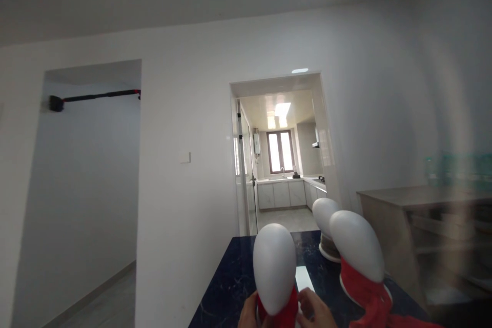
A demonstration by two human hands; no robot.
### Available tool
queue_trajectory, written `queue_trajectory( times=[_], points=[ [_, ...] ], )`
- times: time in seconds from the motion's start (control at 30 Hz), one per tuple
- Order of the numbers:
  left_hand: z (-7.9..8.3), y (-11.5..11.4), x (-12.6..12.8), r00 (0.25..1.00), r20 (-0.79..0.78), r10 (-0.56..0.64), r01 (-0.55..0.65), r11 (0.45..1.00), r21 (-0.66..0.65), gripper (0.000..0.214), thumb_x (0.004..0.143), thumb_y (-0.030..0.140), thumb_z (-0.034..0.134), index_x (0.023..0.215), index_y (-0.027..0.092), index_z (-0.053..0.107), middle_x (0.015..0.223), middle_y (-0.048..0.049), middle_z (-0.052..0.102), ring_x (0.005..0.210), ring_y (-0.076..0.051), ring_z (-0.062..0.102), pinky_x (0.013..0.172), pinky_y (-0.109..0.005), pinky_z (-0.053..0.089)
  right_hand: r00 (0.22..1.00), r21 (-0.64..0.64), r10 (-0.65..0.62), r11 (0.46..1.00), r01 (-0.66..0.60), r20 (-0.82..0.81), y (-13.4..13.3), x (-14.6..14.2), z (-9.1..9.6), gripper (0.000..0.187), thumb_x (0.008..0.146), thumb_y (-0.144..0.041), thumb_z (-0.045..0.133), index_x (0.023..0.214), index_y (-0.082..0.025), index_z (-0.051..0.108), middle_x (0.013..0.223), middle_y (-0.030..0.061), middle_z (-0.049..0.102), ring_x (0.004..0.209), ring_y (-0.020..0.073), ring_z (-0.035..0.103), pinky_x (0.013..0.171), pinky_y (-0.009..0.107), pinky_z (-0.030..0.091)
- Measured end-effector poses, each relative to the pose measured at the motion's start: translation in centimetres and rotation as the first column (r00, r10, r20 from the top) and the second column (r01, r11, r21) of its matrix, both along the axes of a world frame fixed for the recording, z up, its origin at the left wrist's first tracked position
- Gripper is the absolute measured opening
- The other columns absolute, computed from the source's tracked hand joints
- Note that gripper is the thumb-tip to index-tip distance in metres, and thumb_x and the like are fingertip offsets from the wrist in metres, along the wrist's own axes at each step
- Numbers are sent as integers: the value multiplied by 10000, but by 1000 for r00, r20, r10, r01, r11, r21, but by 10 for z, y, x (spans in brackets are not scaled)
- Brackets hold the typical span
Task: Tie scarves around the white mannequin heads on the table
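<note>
A smooth white mannequin head [274,266] stands upright on the dark blue marbled table [226,271], close in front of me. Red cloth, seemingly a scarf [283,312], goes around its neck. On the left side of the neck, my left hand [249,312] is closed at the red scarf, its lower part cut off by the frame. My right hand [315,310] has curled fingers at the scarf's right edge. The fingertips of both hands are partly hidden. To the right, another mannequin head [357,246] leans over and wears a red scarf [365,292] with loose ends on the table.
Behind it stands a third mannequin head [325,215] with a greyish neck wrap. A wooden shelf unit [388,205] holding blurred items is at the right. Beyond the table, a doorway opens onto a kitchen [282,192]. A black pole [100,96] spans the left recess.
</note>
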State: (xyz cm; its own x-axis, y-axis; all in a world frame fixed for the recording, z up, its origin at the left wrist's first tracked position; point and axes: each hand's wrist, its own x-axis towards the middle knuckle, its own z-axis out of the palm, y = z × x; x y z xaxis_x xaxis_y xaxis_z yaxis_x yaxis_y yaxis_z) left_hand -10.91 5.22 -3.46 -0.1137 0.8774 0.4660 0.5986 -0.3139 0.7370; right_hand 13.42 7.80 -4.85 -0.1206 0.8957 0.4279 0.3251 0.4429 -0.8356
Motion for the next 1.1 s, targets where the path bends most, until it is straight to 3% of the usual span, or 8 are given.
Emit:
queue_trajectory(
  times=[0.17,0.33,0.4,0.5,0.63,0.77,0.97,1.1],
  points=[
    [13,-12,3,999,44,-12,15,999,-50,559,783,459,659,1246,146,648,1291,-183,717,1263,-313,670,1093,-371,494,985,68,125,989,-134,122,-25,0,22,256,678,-260,633,930,-258,681,792,-10,678,721,191,620,641,292,445],
    [30,-31,9,996,39,81,-79,995,-63,225,834,401,593,893,191,652,958,-115,744,955,-273,724,874,-341,538,968,56,188,978,-199,167,-43,-1,36,417,644,-196,610,1036,-257,739,909,13,728,799,205,643,748,309,493],
    [35,-37,13,996,94,2,9,994,-111,288,859,464,581,871,192,676,905,-98,760,903,-272,732,820,-334,543,970,51,184,980,-194,161,-45,0,37,462,638,-179,593,1064,-260,753,945,21,735,840,212,651,778,313,501],
    [37,-42,19,977,153,-145,170,972,-163,358,841,502,622,941,186,758,969,-97,812,960,-296,752,858,-346,560,970,54,197,977,-206,143,-45,0,37,498,627,-169,586,1081,-265,767,996,33,745,891,229,661,826,331,513],
    [37,-44,25,963,111,-245,261,950,-171,309,802,392,656,963,180,812,1029,-109,838,1014,-320,760,945,-383,563,958,57,265,961,-272,112,-44,-1,33,516,604,-171,607,1077,-283,777,1043,42,757,955,271,670,897,382,528],
    [35,-45,27,922,165,-349,372,918,-135,315,810,323,634,1012,174,825,1072,-98,845,1029,-313,771,971,-388,568,957,65,283,956,-287,60,-46,-5,29,537,622,-169,604,1117,-283,778,1115,53,750,969,270,684,907,391,537],
    [31,-43,29,895,274,-353,402,903,-150,411,733,324,733,1099,148,799,1057,-108,845,1030,-318,774,966,-386,578,937,24,348,937,-349,37,-44,-12,25,518,610,-194,652,1102,-291,784,1125,60,761,934,271,701,879,397,554],
    [30,-41,28,875,353,-331,416,887,-199,490,726,454,771,1093,129,797,1082,-123,842,1057,-349,768,952,-406,576,923,23,384,923,-384,32,-46,-12,26,499,647,-207,640,1114,-289,795,1132,67,766,1005,289,704,923,413,545]
  ],
)
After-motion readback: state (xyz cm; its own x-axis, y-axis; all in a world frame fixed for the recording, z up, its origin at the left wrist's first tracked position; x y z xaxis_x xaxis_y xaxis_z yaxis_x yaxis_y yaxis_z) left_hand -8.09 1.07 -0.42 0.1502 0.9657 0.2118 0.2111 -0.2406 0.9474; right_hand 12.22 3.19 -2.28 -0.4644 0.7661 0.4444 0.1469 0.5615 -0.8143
